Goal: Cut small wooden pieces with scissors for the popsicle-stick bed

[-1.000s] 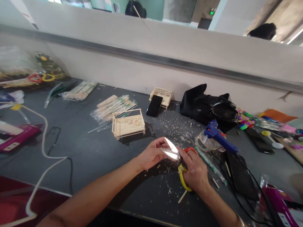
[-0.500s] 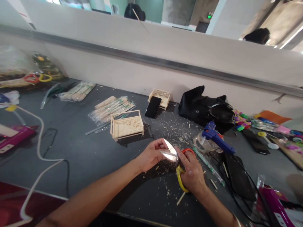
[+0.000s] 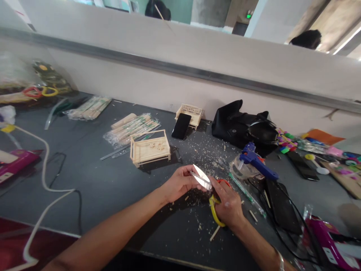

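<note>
My right hand (image 3: 229,203) is closed round the red and yellow handles of a pair of scissors (image 3: 201,177), whose bright blades point up and to the left. My left hand (image 3: 182,182) is closed in a pinch right beside the blades; whatever its fingertips hold is too small or hidden to make out. Wood chips and short stick offcuts (image 3: 214,233) lie scattered on the dark table under and around both hands. Just beyond my left hand stands a small frame built of thin wooden sticks (image 3: 150,150), with small pieces lying on its slatted top.
Behind are a phone (image 3: 181,126), a miniature stick bench (image 3: 194,113) and a black bag (image 3: 245,126). A blue glue gun (image 3: 258,162) rests on a clear container at right, near cables and a dark phone. Bagged wooden sticks (image 3: 135,130) lie at left, with a white cable (image 3: 46,162).
The scissor blades have closed somewhat against each other near my left fingertips. Both hands stay in nearly the same place; the whole view has shifted slightly.
</note>
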The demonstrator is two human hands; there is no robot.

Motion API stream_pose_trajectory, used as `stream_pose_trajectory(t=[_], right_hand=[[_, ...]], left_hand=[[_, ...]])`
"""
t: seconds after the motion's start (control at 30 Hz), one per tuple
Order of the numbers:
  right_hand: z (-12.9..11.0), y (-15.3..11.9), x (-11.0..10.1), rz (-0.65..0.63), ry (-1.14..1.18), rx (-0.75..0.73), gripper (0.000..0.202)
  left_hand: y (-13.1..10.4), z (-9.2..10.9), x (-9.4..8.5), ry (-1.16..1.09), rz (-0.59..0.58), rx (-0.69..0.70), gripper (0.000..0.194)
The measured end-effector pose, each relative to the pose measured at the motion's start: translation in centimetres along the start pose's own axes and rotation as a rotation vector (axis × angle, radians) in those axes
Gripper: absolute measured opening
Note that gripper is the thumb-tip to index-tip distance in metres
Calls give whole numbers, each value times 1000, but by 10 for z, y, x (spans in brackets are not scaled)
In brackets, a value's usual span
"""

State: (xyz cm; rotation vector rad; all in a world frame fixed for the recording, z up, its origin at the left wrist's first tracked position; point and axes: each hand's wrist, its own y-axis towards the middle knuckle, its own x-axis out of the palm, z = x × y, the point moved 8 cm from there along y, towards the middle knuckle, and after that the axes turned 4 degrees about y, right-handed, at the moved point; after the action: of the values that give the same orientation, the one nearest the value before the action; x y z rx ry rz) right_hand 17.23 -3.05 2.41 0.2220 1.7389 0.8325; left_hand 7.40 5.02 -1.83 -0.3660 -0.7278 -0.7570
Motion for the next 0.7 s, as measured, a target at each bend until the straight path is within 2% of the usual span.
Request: stream_pose_trajectory(t=[0.2,0.3,0.53,0.7], right_hand=[[12,2,-7,66,76,65,60],[16,1,-8,79,89,73,56],[10,0,0,-15,32,49,70],[8,0,1,-30,-25,54,78]], left_hand=[[2,3,2,-37,-17,18,24],[2,5,1,-43,-2,22,23],[2,4,2,-38,-33,41,31],[3,2,-3,-34,12,43,27]])
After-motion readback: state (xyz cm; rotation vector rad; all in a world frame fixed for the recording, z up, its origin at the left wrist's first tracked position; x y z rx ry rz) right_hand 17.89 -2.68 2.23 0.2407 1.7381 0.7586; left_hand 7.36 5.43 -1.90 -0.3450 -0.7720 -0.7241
